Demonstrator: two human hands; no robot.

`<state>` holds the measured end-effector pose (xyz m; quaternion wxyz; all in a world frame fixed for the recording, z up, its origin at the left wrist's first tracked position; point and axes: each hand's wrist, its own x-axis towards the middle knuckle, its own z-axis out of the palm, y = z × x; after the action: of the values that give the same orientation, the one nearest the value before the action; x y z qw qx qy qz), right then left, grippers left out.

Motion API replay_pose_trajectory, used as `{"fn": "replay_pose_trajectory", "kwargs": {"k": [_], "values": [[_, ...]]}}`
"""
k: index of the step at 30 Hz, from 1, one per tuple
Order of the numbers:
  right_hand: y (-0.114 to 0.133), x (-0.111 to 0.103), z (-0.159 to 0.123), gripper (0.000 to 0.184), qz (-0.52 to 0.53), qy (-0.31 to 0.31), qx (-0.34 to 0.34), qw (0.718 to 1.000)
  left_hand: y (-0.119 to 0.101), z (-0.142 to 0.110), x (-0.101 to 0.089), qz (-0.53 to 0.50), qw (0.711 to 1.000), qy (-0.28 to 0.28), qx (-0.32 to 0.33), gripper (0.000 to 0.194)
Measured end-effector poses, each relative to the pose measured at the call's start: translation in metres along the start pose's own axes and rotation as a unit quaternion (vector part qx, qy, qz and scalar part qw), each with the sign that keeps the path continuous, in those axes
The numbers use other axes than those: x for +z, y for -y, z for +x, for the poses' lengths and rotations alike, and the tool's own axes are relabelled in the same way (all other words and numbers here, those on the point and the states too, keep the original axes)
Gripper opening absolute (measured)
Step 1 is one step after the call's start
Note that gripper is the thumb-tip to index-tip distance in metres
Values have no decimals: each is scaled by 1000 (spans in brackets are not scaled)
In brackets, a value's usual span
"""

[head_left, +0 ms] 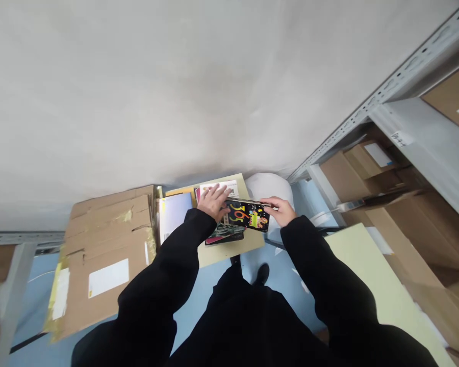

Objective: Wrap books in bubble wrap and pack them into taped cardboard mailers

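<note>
A black book [243, 215] with a colourful "365" on its cover is tilted over a small stack of books. My right hand [281, 210] pinches its upper right edge. My left hand [213, 203] is at its left end, thumb touching the black cover, other fingers spread over a white-covered book [232, 186]. Below the black book, a dark picture-covered book [229, 232] shows in part. A pale lilac book [175, 211] lies to the left, partly behind my left sleeve. The books rest on a pale yellow tabletop [252, 243].
A large taped cardboard box [107, 255] stands left of the books. Behind the right hand is a white rounded object [271, 184]. Metal shelving [424, 127] with cardboard boxes [416, 234] lines the right side, and a pale yellow board [382, 290] lies before it. A pale wall [199, 92] rises ahead.
</note>
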<state>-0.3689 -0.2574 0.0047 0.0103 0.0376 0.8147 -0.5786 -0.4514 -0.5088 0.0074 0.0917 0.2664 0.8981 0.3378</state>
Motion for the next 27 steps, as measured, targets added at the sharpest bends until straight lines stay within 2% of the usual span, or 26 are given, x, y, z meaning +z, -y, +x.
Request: {"fn": "replay_pose_trajectory", "kwargs": {"k": [3,5,9,13,16,18,20,22,25,27], "values": [[14,-23,-22,25,-19,-10,-2,1000,-16,2,21,4,989,145,17,32],[16,-37,-39,29,-5,-38,13,999,-29,0,38,-35,979,198,45,28],[11,-65,-79,45,16,-128,31,991,-61,-7,71,-182,960,209,32,26],[9,-92,-137,50,-81,-199,42,976,-97,-19,108,-263,935,236,8,27],[2,-104,-194,66,-183,-270,63,943,-122,-34,137,-273,932,240,-3,29],[-10,-106,-235,81,-184,-351,99,913,-139,-46,157,-295,923,247,-9,31],[-26,-104,-276,92,-109,-410,151,893,-159,-62,178,-328,908,260,-17,34],[-41,-100,-313,93,32,-414,190,889,-183,-79,197,-355,893,276,-29,36],[-57,-99,-360,71,222,-367,191,883,-221,-106,224,-371,875,308,-45,40],[-64,-105,-386,55,289,-355,179,871,-244,-122,241,-377,867,320,-55,42]]}}
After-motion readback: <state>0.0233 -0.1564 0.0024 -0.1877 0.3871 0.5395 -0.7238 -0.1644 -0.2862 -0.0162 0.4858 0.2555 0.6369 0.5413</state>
